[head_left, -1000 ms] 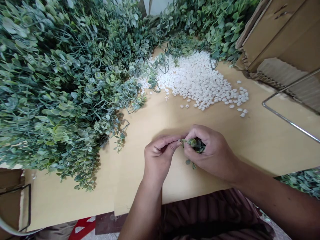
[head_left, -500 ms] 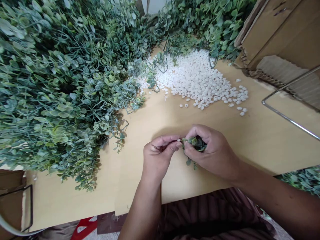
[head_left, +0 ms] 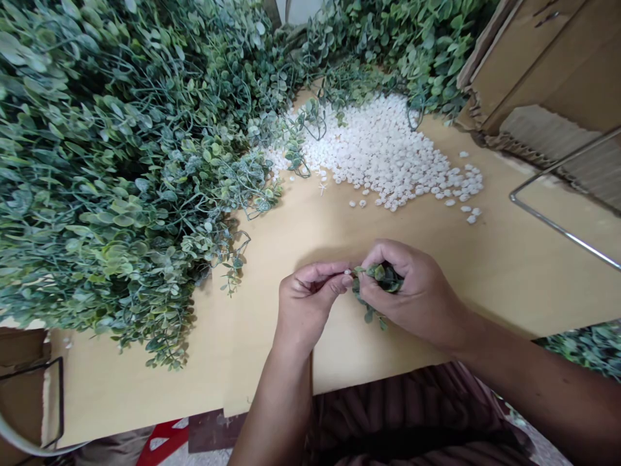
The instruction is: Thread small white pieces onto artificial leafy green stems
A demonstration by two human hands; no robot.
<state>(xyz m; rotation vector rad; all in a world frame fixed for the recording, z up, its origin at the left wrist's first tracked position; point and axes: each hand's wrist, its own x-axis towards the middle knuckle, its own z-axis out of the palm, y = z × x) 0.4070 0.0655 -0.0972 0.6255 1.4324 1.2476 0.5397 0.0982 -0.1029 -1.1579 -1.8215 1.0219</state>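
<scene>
My left hand is closed in a pinch on a small white bead at its fingertips. My right hand is wrapped round a small green leafy sprig, whose tip points at the bead. Both hands meet just above the tan table, close to its near edge. A few leaves of the sprig hang below my right thumb.
A big heap of green artificial foliage covers the table's left and back. A pile of white beads lies at the back centre. Cardboard boxes and a metal wire frame stand at the right.
The hands have barely moved. The white bead now shows at my left fingertips, right against the tip of the sprig.
</scene>
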